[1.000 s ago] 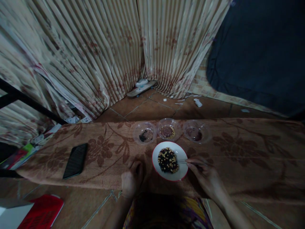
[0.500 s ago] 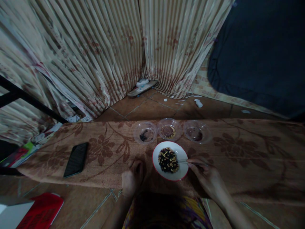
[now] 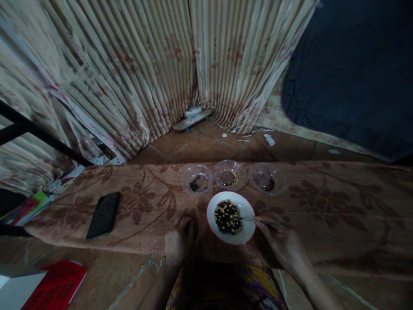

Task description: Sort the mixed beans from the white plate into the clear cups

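My right hand (image 3: pixel 280 237) is closed around metal tweezers (image 3: pixel 248 218), whose tips reach over the rim to the heap of mixed beans (image 3: pixel 227 216). Dark and yellow beans lie together in that heap, on a white plate (image 3: pixel 247 204) with a red rim. To the left of the plate, my left hand (image 3: pixel 179 241) rests on the cloth in a loose fist, holding nothing I can see. Behind the plate stand three clear bowls: the left bowl (image 3: pixel 206 172) has black beans, the middle bowl (image 3: pixel 230 163) yellow ones, the right bowl (image 3: pixel 280 181) dark reddish ones.
A brown flowered cloth (image 3: pixel 322 206) covers the long table. On its left lies a black phone (image 3: pixel 103 215). Beyond are striped curtains (image 3: pixel 155 64), a skateboard (image 3: pixel 193 120) and a white bottle (image 3: pixel 269 139) on the tiled floor. A red printed item (image 3: pixel 54 284) is at lower left.
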{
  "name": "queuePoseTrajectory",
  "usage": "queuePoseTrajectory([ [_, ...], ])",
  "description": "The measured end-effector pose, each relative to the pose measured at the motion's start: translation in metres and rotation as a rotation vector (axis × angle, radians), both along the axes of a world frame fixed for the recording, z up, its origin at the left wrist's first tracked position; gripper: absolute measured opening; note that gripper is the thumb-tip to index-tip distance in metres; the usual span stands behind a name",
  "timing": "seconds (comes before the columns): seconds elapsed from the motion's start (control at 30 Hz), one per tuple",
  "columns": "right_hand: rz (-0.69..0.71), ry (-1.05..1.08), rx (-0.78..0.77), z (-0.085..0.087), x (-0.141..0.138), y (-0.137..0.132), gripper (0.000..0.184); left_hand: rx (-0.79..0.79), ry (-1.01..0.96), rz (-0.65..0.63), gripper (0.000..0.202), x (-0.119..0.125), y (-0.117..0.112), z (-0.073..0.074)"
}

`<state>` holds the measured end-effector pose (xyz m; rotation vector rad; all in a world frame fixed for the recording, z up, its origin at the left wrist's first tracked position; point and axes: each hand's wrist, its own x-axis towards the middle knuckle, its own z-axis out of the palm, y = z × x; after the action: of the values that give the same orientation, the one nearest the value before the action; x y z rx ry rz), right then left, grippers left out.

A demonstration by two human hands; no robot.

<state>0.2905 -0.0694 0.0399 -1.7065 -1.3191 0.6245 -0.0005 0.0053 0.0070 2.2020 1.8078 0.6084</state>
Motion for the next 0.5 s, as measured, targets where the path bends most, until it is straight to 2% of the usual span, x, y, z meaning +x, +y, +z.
queuePoseTrajectory([
  [0.2, -0.057, -0.035, 0.056, 0.016, 0.01, 0.001, 0.033, 0.009, -0.002, -0.006, 0.02, -0.001, 0.0, -0.001],
  [0.37, -0.21, -0.174, 0.206, 0.03, 0.052, 0.022, 0.03, 0.036, -0.002, -0.01, 0.017, -0.003, 0.001, -0.006],
  [0.5, -0.345, -0.202, 0.291, 0.028, 0.086, 0.045, 0.034, 0.037, -0.003, -0.002, 0.015, -0.006, 0.0, -0.011],
])
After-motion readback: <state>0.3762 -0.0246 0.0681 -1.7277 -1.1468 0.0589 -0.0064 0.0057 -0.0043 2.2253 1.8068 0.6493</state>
